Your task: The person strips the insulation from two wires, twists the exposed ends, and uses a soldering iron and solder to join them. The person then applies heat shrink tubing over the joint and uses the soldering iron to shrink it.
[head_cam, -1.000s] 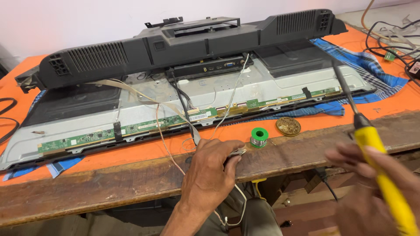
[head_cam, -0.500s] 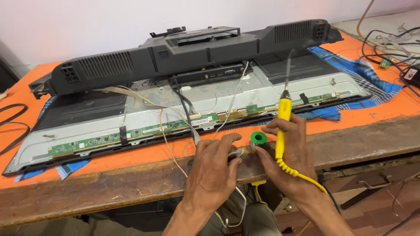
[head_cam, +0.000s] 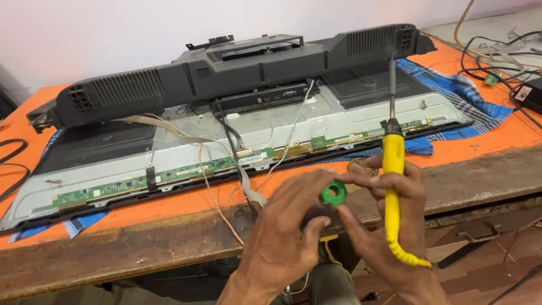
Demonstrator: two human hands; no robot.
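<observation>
Across the upper left and middle of the frame a large opened flat-screen panel with a grey metal back [head_cam: 293, 121] lies on an orange-topped wooden workbench [head_cam: 169, 209], a long green circuit strip [head_cam: 169, 175] running along its lower edge and a black plastic rear housing [head_cam: 226, 70] propped behind it. At lower centre the left hand [head_cam: 282, 237] has thumb and fingers curled, pinching a small green round spool [head_cam: 333, 193] just in front of the bench edge. The right hand [head_cam: 389, 223] touches the spool with its fingertips and also grips a yellow-handled soldering iron [head_cam: 393, 169] upright, its metal tip pointing up over the panel. A blue checked cloth [head_cam: 457, 96] and black cables [head_cam: 497, 56] lie at the upper right.
</observation>
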